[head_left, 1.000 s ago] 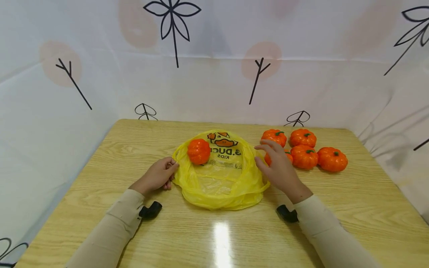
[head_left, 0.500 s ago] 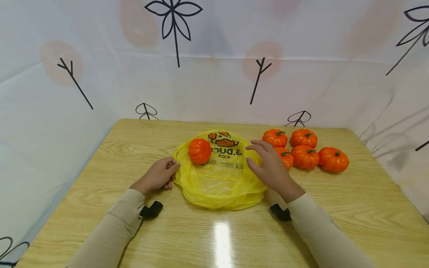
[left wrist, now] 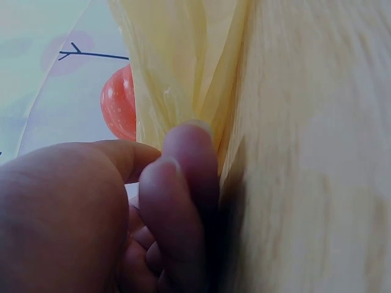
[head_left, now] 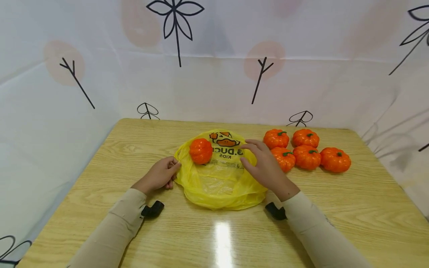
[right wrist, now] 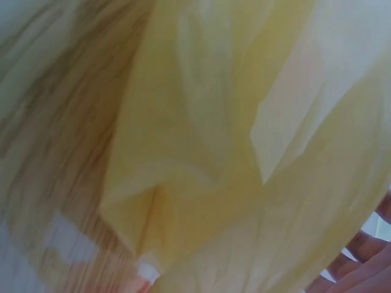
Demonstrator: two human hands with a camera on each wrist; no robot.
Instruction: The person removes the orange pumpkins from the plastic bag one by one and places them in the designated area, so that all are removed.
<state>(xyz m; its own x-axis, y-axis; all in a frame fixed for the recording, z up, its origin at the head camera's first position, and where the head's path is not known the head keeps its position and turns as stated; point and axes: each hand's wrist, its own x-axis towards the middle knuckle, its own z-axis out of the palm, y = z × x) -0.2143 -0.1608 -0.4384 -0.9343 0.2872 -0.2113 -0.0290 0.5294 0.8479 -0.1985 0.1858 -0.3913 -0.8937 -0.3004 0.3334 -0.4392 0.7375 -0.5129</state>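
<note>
A thin yellow plastic bag (head_left: 218, 201) with a printed duck lies spread on the table, its mouth facing up. One orange toy pumpkin (head_left: 201, 151) rests at the left side of its opening. My left hand (head_left: 158, 174) pinches the bag's left edge; up close in the left wrist view, thumb and fingertips meet on the gathered yellow plastic (left wrist: 183, 61). Over the bag's right side hovers my right hand (head_left: 268, 167), fingers spread and loosely bent, holding nothing. In the right wrist view the bag's film (right wrist: 183, 134) covers most of the picture, with fingers (right wrist: 366, 268) at lower right.
Several more orange pumpkins (head_left: 306, 157) with green stems stand grouped on the wooden table (head_left: 335, 208), right of the bag. A white patterned cloth (head_left: 207, 89) hangs behind the table. Black wrist pieces (head_left: 152, 209) sit beneath both forearms.
My right hand has moved left, away from the pumpkin group and over the bag's right side, uncovering the nearest pumpkin. The left hand stays at the bag's left edge.
</note>
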